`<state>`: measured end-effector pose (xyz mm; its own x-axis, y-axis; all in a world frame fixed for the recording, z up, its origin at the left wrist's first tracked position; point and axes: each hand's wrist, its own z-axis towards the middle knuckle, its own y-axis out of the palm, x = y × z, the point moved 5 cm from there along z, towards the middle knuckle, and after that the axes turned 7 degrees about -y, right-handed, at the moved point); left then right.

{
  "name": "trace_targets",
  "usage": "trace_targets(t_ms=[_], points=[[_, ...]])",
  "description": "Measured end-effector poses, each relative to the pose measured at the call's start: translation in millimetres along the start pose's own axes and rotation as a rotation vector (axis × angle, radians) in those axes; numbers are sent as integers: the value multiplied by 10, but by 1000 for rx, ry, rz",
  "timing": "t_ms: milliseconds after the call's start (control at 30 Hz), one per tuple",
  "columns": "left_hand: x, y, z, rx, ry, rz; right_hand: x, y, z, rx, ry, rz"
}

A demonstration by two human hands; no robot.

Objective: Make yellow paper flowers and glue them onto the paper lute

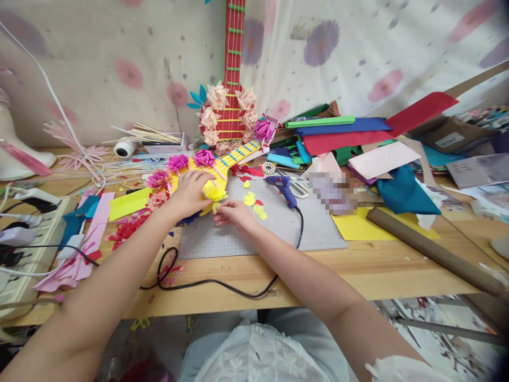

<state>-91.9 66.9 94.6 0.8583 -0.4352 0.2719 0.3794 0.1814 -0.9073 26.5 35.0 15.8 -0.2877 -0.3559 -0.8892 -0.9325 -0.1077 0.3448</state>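
Observation:
A yellow craft guitar (228,163) with blue frets lies tilted on the table, trimmed with magenta and pink paper flowers. My left hand (191,192) curls over its body, fingers and thumb beside a yellow paper flower (215,192). At that flower's lower edge, my right hand (234,214) pinches a small yellow paper petal (216,207). More yellow petals (260,212) lie loose on the grey cutting mat (318,233). To the right, a blue glue gun (284,188) rests on the mat, its black cord running toward me.
A red craft guitar (231,119) with pale paper roses leans against the patterned curtain. Coloured sheets (345,127) pile up at the back right, near a brown tube (433,249). A power strip (37,239) sits at left; the cord (222,284) loops along the front edge.

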Motion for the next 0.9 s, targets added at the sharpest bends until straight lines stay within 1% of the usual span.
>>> trace_targets(t_ms=[100,233,300,400,500,600,733,800,900], points=[[60,27,30,-26,63,21,-6,-50,-21,-14,-1,-5],[132,111,72,-60,117,65,-43,-198,-34,-2,-13,-55],[181,183,93,-70,136,85,-79,-300,-35,41,-40,-80],[269,282,124,-55,145,113,-139,-454,-38,143,-101,-120],[324,306,158,-22,125,111,-180,-538,-22,202,-168,-191],[307,252,190,-18,121,121,-166,-508,43,154,-217,-277],[201,170,222,-48,138,158,-93,-352,182,36,-248,-341],[138,154,235,-51,133,167,-72,-272,247,-7,-257,-363],[54,160,252,-45,120,163,-89,-199,317,-32,-285,-416]])
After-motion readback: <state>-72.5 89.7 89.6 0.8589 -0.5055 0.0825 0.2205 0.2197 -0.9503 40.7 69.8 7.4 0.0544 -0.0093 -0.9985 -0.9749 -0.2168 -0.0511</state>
